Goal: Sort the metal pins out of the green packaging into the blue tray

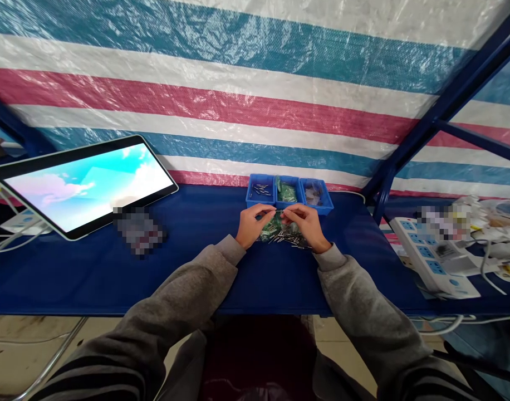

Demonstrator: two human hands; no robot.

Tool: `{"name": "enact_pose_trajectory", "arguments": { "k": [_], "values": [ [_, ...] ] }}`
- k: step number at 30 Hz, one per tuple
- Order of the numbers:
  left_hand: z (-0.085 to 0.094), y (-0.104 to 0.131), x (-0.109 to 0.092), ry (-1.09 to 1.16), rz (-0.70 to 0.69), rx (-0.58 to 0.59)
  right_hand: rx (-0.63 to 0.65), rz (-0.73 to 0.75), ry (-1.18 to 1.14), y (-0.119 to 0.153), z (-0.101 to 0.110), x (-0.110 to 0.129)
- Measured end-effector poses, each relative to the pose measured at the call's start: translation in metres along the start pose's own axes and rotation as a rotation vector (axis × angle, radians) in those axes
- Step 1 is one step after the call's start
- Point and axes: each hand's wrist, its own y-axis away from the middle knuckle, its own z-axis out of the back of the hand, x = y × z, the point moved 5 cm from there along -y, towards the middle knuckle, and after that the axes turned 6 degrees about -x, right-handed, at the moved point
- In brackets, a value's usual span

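Note:
My left hand (255, 223) and my right hand (304, 223) meet over the table, thumbs and forefingers pinched. Between their fingertips is a thin green plastic piece (279, 213), too small to make out fully. Below lies a heap of loose metal pins or screws (286, 238), with green plastic (265, 233) at its left side. Just beyond my hands stand three joined blue bins. Several metal pins (261, 190) lie in the left bin (254, 197), green plastic packets (287, 192) fill the middle one, and clear bagged pieces (313, 195) sit in the right one (325, 207).
A lit tablet-like screen (83, 184) stands on the left of the blue table (188, 239), with a blurred-out object (140, 233) beside it. At right are a white power strip (430, 256), cables and plastic clutter. Blue metal posts (405, 139) and striped sheeting (238, 100) rise behind.

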Motion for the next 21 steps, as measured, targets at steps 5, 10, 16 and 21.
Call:
{"name": "enact_pose_trajectory", "arguments": {
  "k": [5, 10, 16, 21],
  "values": [
    [0.0011, 0.001, 0.0011, -0.039, -0.035, 0.018, 0.014, 0.041, 0.114, 0.0, -0.0007, 0.0004],
    [0.0004, 0.0019, 0.0048, 0.002, 0.032, 0.004, 0.048, 0.065, 0.166, -0.0002, -0.0021, -0.0007],
    [0.0022, 0.0015, 0.0079, 0.02, 0.099, -0.053, 0.013, 0.099, 0.169, 0.0008, -0.0018, -0.0023],
    [0.0028, 0.002, 0.0072, 0.056, 0.141, -0.073, 0.014, 0.159, 0.223, 0.0023, -0.003, 0.0022]
  ]
}}
